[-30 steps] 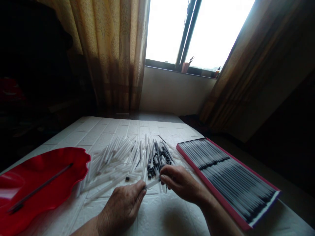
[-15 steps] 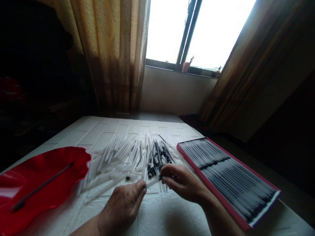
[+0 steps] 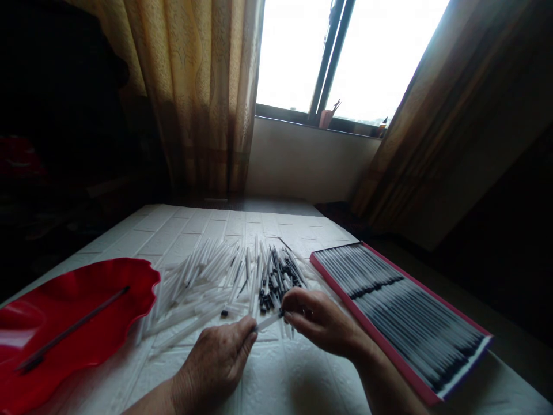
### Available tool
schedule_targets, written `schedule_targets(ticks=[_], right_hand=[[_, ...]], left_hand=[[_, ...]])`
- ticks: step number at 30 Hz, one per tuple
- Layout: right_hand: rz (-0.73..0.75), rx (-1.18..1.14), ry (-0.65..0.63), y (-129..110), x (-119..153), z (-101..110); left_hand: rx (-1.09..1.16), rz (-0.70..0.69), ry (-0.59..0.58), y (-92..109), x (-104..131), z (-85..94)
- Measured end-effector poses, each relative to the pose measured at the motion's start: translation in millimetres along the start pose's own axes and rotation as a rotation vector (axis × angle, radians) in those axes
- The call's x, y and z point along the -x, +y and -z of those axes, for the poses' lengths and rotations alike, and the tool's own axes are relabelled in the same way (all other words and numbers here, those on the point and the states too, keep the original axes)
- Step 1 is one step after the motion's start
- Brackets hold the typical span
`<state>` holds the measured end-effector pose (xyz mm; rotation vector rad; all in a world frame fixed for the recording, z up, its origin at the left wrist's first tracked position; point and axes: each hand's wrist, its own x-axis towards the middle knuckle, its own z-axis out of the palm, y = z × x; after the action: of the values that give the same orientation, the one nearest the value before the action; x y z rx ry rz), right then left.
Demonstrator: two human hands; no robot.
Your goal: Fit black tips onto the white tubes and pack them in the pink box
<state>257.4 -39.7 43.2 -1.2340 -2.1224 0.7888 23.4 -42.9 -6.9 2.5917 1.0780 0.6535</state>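
Note:
A translucent pen barrel (image 3: pixel 268 321) spans the gap between my two hands. My left hand (image 3: pixel 220 354) is closed on its near-left end. At the other end, the thumb and fingers of my right hand (image 3: pixel 322 321) pinch it beside a small black part. Just beyond my hands lie dark refills with black caps (image 3: pixel 276 279) in a heap. Clear empty barrels (image 3: pixel 194 288) are scattered to the left of that heap, with one loose black cap (image 3: pixel 224 313) near them.
A red wavy-edged dish (image 3: pixel 108 282) at the left holds one dark pen (image 3: pixel 73 328). At the right, a pink-rimmed box (image 3: pixel 341 294) carries two rows of pens. Behind the white brick-patterned table (image 3: pixel 185 225) are curtains and a window.

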Motion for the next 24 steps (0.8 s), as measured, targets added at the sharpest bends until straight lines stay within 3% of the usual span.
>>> schedule_targets(ticks=[24], right_hand=[[-0.035,0.015,-0.016,1.0,-1.5,-1.1]], left_hand=[[-0.005,0.006,-0.006,0.4,0.2,0.7]])
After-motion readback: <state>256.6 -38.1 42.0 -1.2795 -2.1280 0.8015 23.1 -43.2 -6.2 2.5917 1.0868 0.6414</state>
